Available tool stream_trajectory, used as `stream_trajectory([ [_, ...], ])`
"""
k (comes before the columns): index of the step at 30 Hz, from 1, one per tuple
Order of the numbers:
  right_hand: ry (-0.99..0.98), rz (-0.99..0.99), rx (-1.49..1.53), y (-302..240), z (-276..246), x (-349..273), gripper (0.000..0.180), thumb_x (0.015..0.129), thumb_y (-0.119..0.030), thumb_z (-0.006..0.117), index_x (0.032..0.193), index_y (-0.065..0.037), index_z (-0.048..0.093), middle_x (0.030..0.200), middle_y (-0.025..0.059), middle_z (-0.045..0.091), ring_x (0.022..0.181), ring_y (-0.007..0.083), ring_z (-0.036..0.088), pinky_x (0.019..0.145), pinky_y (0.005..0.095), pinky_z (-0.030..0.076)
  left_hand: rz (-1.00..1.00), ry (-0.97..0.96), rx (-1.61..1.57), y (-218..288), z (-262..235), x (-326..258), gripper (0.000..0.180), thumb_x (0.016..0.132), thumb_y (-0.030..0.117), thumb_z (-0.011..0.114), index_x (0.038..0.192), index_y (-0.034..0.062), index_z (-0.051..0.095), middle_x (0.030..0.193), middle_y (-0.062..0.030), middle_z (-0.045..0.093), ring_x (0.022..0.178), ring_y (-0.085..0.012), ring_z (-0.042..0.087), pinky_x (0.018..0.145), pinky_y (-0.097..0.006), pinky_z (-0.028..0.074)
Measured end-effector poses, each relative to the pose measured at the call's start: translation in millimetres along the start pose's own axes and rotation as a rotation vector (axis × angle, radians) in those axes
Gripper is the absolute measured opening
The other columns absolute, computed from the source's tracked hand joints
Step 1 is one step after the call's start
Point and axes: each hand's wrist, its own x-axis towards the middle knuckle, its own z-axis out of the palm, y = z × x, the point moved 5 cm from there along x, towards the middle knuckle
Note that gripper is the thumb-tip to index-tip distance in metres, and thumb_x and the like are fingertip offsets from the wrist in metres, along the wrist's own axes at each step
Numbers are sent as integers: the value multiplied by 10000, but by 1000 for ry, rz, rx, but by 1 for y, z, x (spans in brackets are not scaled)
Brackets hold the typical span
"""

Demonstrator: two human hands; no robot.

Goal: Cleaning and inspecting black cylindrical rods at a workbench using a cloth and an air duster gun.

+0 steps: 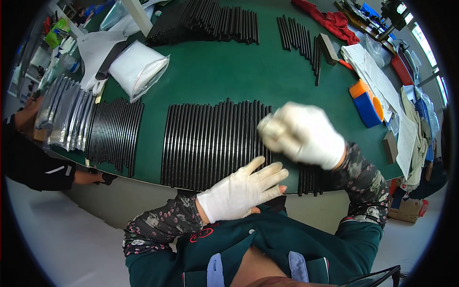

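A row of shiny black rods (210, 143) lies side by side on the green tabletop before me. My left hand (244, 190), in a white glove with bare fingertips showing, is stretched flat over the near right end of this row, fingers spread, holding nothing. Above the row's right edge is my right hand (303, 134), also white-gloved and somewhat blurred. Its fingers are curled in; whatever they may hold is hidden. Partly under my right forearm lies a smaller group of black rods (310, 181) at the table's near edge.
More black rods lie at left (114, 134), beside plastic-wrapped bundles (71, 115), and at the far side (224, 24). A white plastic-bagged packet (138, 69) sits far left. An orange-and-blue tape dispenser (367, 103), papers (377, 76) and a grey block (390, 147) are at right. Another person (33, 158) is at left.
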Motion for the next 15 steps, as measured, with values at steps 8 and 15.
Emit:
stream_trajectory([
  [8,78,-88,-238,60,36,51,199,890,-268,623,822,-83,594,723,82,586,614,258,613,548,356,501,29,4,-31,2,-6,0,765,670,221,774,1321,-13,448,1400,-193,398,1334,-349,368,1112,-475,293],
  [15,-116,-507,-32,-19,64,34,67,825,-237,627,830,-172,609,701,15,582,586,203,592,532,328,510,34,91,-74,2,0,-2,767,617,162,772,1295,-5,454,1362,-204,432,1311,-364,391,1097,-472,311],
])
